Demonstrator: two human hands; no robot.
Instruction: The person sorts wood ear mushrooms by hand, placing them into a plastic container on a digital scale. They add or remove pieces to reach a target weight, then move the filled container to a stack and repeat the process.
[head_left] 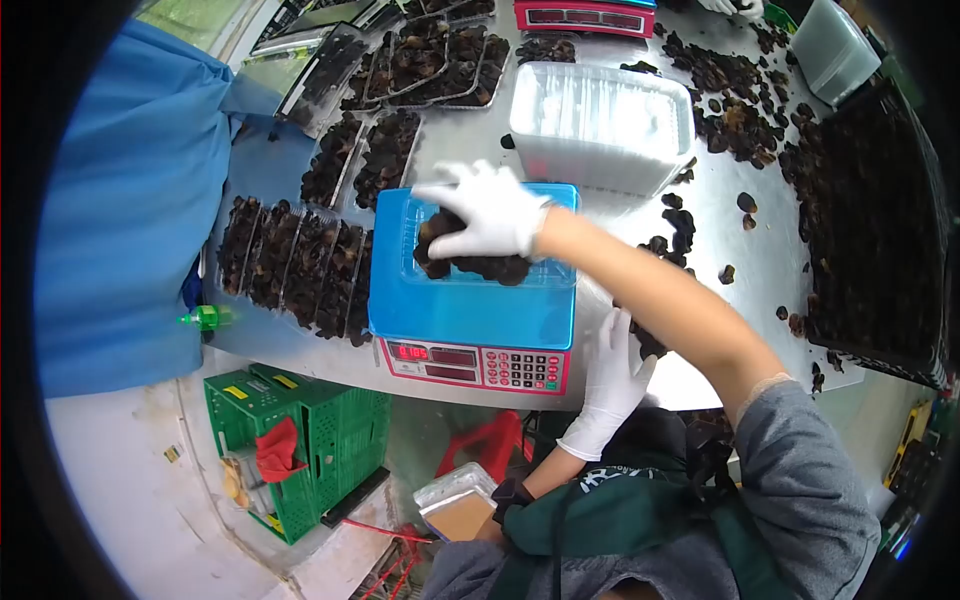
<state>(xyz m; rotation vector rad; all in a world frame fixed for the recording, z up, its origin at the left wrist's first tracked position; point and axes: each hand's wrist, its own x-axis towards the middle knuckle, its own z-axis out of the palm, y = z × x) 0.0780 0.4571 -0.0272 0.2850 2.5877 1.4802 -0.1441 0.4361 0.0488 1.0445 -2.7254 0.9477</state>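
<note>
A digital scale with a blue plate stands at the table's front edge, its display lit with red digits. On it lies a clear plastic tray with dark, curled pieces that look like wood ear mushrooms. My right hand, in a white glove, reaches over this tray with thumb and fingers spread around some pieces. To the right of the scale, my gloved left hand is at the table edge, fingers extended and thumb apart. Dark pieces lie close beside it; its palm side is partly hidden.
Behind the scale stands a stack of clear trays. Filled trays line the left side. A large black crate of dark pieces is at right. Another scale and a person's gloved hand appear at the back. Below are green crates.
</note>
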